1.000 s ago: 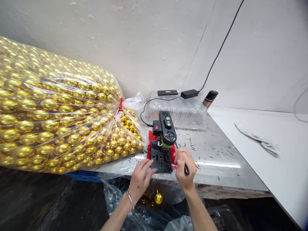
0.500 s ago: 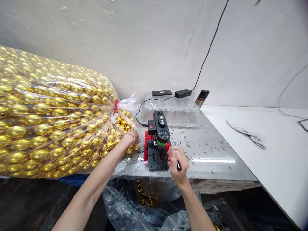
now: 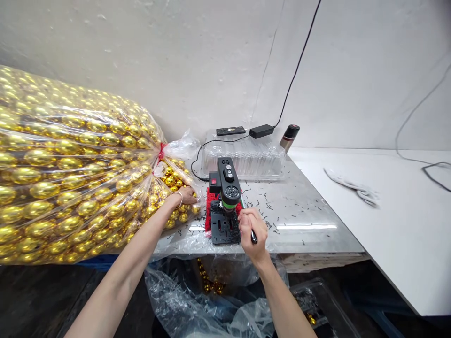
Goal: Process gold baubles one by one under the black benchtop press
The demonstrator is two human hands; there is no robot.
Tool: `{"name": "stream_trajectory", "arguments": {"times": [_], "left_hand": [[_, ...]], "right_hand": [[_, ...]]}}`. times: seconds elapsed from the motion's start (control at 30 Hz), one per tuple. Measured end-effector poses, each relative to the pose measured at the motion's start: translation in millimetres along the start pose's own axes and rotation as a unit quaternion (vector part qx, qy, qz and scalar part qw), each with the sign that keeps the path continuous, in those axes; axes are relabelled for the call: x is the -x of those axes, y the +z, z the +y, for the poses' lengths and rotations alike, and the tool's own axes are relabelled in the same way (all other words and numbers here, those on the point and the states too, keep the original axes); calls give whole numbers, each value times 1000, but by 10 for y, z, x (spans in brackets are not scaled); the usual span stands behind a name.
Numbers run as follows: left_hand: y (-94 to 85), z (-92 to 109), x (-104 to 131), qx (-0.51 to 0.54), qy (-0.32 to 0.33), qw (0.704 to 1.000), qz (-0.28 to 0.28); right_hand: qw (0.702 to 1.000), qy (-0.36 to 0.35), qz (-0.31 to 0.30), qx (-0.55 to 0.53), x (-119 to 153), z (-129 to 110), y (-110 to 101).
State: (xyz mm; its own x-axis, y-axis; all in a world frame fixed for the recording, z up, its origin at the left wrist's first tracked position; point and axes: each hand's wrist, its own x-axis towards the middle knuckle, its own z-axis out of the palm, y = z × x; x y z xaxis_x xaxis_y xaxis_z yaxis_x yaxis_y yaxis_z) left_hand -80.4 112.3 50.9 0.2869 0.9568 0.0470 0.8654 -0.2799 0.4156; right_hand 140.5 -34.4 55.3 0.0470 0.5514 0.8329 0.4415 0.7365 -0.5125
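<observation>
My left hand point(image 3: 186, 195) is at the loose mouth of a clear bag, fingers curled onto a shiny gold ball point(image 3: 195, 195) among other gold balls. My right hand point(image 3: 253, 230) is wrapped round a black handle point(image 3: 253, 237) whose end pokes out below the fist; a thin greenish rod shows above it. Just left of that fist stands a small black machine point(image 3: 229, 180) with round vents, buttons and a green ring. Its head overhangs a slotted black base plate point(image 3: 225, 230), which rests on a red cloth point(image 3: 208, 211).
A huge clear bag of gold balls point(image 3: 70, 173), tied with red, fills the left. Behind the machine are a clear plastic tray point(image 3: 246, 159), a power adapter point(image 3: 261, 131) and a spray can point(image 3: 290, 137). Black scraps litter the metal tabletop point(image 3: 303, 216). A glove point(image 3: 352, 188) lies right.
The view has shifted slightly, so everything sits a little further left. My left hand has drawn back a little to the left among the balls. My right hand keeps its grip.
</observation>
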Motion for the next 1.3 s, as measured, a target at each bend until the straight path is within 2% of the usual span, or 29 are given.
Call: {"name": "stream_trajectory", "arguments": {"times": [0.07,0.13,0.17,0.23,0.27,0.33,0.4,0.47,0.57,0.67,0.73,0.8,0.93,1.17,1.3], "left_hand": [[-22,-40,-67,0,-25,999,-22],[-74,-50,-67,5,-36,999,-20],[-107,-45,-42,35,-41,998,-14],[-179,-20,49,178,-63,982,8],[-214,-2,110,280,-81,957,18],[-274,36,257,473,-126,871,30],[-310,81,434,587,-159,793,33],[-309,144,636,647,-177,741,36],[-220,281,948,700,-190,688,15],[-41,440,1187,757,-229,612,-31],[104,528,1279,789,-260,554,-59],[247,587,1325,805,-287,513,-79],[464,630,1338,811,-322,482,-83],[585,700,1296,797,-350,490,-39],[614,728,1297,805,-335,489,-29]], "right_hand": [[1000,-6,-2,2,2,4,-2],[1000,-4,-5,2,7,10,-5],[1000,-2,-6,2,11,13,-6],[1000,1,-9,-1,16,17,-9],[1000,-1,-9,-3,17,17,-9],[1000,-5,-10,-3,16,13,-10],[1000,-6,-11,-1,14,7,-11],[1000,-2,-10,3,16,1,-12],[1000,4,-9,10,25,0,-14],[1000,6,-8,12,36,6,-16],[1000,3,-7,16,39,11,-17],[1000,-2,-8,22,38,14,-20],[1000,1,-10,29,30,12,-25],[1000,3,-12,26,24,-1,-25],[999,9,-20,29,36,8,-33]]}}
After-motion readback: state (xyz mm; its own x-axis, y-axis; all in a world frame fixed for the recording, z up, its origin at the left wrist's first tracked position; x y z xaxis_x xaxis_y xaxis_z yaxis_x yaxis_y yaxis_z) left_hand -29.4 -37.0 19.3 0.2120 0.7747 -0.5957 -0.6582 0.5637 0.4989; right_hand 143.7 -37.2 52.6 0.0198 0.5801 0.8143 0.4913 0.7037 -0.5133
